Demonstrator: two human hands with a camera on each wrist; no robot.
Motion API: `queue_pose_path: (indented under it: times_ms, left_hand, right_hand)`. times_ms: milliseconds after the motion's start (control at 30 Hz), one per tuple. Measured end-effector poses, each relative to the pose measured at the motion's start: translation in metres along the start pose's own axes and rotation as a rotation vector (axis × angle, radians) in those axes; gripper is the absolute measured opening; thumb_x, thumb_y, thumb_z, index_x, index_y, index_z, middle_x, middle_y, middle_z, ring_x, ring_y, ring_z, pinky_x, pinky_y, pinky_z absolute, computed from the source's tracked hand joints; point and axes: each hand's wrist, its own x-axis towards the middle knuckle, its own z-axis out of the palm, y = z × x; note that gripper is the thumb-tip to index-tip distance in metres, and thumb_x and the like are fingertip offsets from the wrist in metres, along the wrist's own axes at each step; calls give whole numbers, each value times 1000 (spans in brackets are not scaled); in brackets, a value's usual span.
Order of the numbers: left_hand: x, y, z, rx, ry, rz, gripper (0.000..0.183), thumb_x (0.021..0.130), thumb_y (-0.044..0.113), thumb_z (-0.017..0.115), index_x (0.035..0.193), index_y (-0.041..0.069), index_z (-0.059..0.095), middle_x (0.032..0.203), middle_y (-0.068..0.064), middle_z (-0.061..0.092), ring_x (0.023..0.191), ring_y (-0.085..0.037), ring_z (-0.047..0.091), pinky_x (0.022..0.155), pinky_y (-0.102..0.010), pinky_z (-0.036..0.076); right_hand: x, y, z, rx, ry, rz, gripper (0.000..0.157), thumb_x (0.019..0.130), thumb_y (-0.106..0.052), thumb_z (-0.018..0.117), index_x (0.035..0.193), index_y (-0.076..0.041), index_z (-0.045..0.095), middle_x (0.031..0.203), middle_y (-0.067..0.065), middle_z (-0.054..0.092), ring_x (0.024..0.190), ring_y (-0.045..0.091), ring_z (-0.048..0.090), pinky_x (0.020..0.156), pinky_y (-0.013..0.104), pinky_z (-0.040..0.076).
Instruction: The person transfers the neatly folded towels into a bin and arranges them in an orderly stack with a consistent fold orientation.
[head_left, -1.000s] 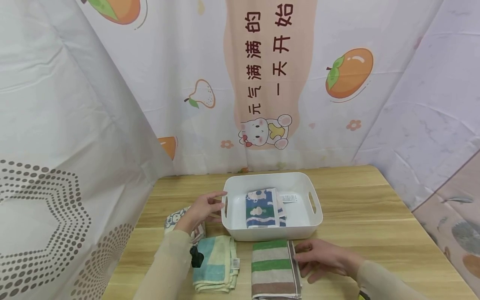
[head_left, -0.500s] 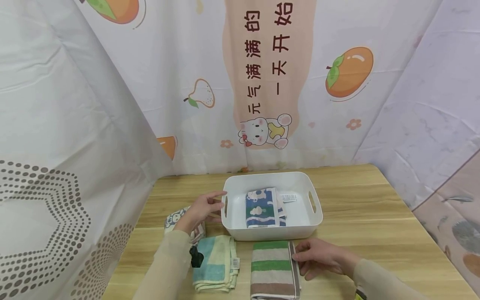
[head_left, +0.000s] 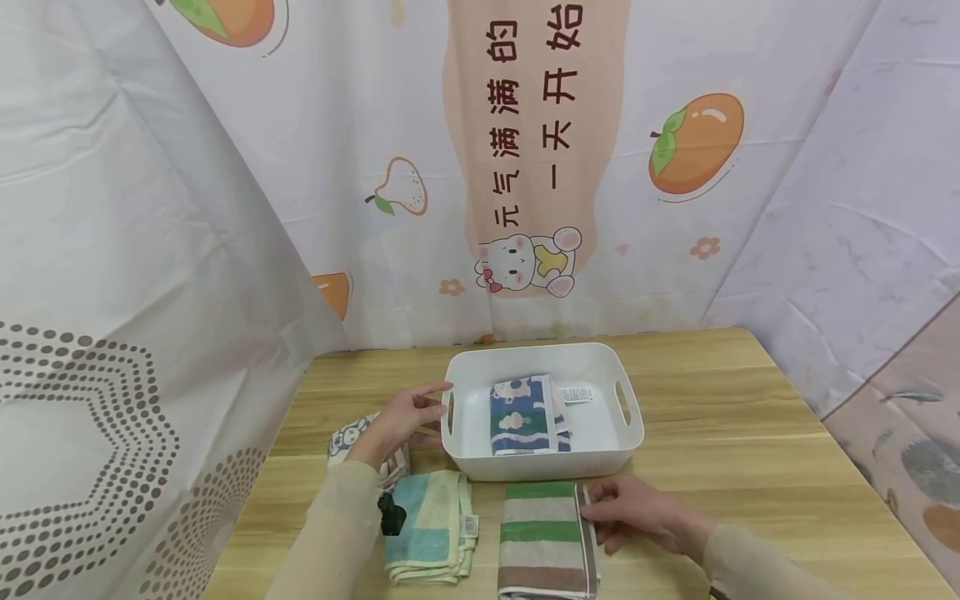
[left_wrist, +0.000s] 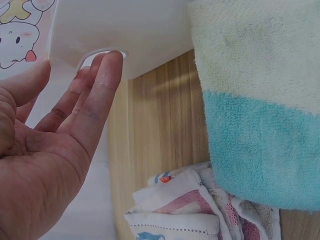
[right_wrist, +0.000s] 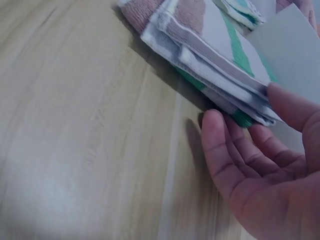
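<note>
In the head view my left hand [head_left: 397, 425] is at the left end of a white plastic basket [head_left: 543, 467]. Its fairly straight fingers touch the wall at the handle slot [left_wrist: 95, 56], thumb near the rim. My right hand [head_left: 637, 512] pinches the right edge of a folded green, grey and brown striped towel [head_left: 543, 533], which lies in front of the basket. The right wrist view has the thumb on top of the layered towel edge [right_wrist: 225, 70] and the fingers at its underside. Inside the basket lies a folded blue and green patterned towel [head_left: 521, 417].
A folded cream and turquoise towel [head_left: 427, 525] lies left of the striped one. Behind it, partly under my left forearm, is a folded white patterned towel [head_left: 348, 437]. All stand on a wooden table [head_left: 712, 417] with printed curtains [head_left: 360, 100] behind and at both sides.
My right thumb and fingers have closed in on the striped towel's edge, and the towel has shifted slightly left. The left hand and basket hold their place.
</note>
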Motion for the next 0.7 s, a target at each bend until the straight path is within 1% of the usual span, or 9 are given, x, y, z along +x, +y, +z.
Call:
queue_pose_path:
  times_ms: [167, 367, 467, 700]
  left_hand:
    - [0, 0, 0, -2, -1, 6, 49, 102, 13, 64, 149, 19, 55, 127, -17, 62, 99, -29, 67, 79, -45, 62]
    - [0, 0, 1, 1, 4, 6, 48, 102, 12, 63, 149, 19, 54, 126, -17, 62, 99, -29, 67, 79, -45, 62]
    - [-1, 0, 1, 6, 8, 6, 48, 102, 12, 63, 149, 19, 55, 126, -17, 62, 98, -29, 67, 79, -45, 62]
    - [-2, 1, 1, 5, 11, 9, 48, 102, 11, 63, 149, 18, 55, 126, -17, 62, 98, -29, 67, 79, -45, 63]
  right_hand:
    - [2, 1, 4, -26, 28, 3, 25, 98, -22, 71, 104, 2, 65, 81, 7, 68, 67, 15, 64, 59, 26, 58]
    - [3, 3, 8, -35, 44, -22, 21, 98, -19, 70, 100, 1, 65, 77, 4, 65, 65, 14, 61, 57, 26, 56]
    - [3, 3, 9, -39, 49, -22, 20, 97, -18, 71, 100, 1, 65, 77, 4, 65, 66, 14, 61, 58, 26, 56]
    - [0, 2, 9, -45, 50, -23, 22, 95, -15, 73, 105, 2, 64, 84, 6, 66, 70, 16, 63, 64, 28, 57]
